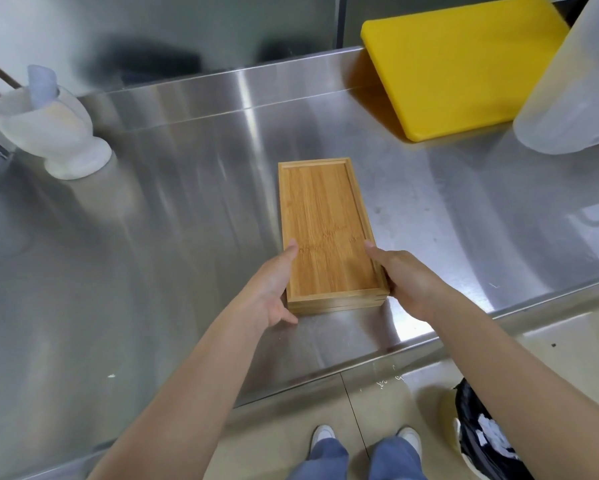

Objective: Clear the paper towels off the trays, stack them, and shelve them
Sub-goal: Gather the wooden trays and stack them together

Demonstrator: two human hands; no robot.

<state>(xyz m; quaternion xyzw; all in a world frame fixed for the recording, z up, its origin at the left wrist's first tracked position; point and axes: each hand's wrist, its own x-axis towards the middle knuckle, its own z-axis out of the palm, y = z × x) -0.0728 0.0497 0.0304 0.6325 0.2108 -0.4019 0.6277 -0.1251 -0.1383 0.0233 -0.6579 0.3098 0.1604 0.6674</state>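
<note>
A stack of rectangular bamboo trays (324,216) lies on the steel counter, long side pointing away from me. The top tray is bare, with no paper towel on it. My left hand (274,289) grips the stack's near left edge, thumb on the rim. On the near right edge my right hand (403,280) holds the stack the same way. White paper towels (492,434) lie crumpled in a black bin bag on the floor at the lower right.
A yellow cutting board (457,64) leans against the back wall at the right. A frosted plastic container (572,88) stands at the far right. At the left sits a white utensil holder (48,129) with chopsticks. The counter's front edge (377,358) runs just behind my hands.
</note>
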